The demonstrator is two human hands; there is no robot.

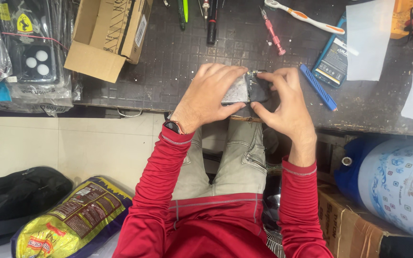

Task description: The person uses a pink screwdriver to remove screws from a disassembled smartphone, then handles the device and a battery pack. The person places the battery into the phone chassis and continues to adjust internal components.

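At the near edge of the workbench (168, 71), we clamp a phone (245, 89) between both hands: left hand (206, 98) at nine o'clock, right hand (285, 102) at three. Its cracked face looks fragile and slick, so the stiff side edges seem safest. A blue tool (318, 87) lies at two o'clock.

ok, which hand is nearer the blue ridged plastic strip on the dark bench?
Right. The right hand sits just beside the blue ridged plastic strip, gripping the cracked dark phone. The left hand holds the phone's far side, farther off.
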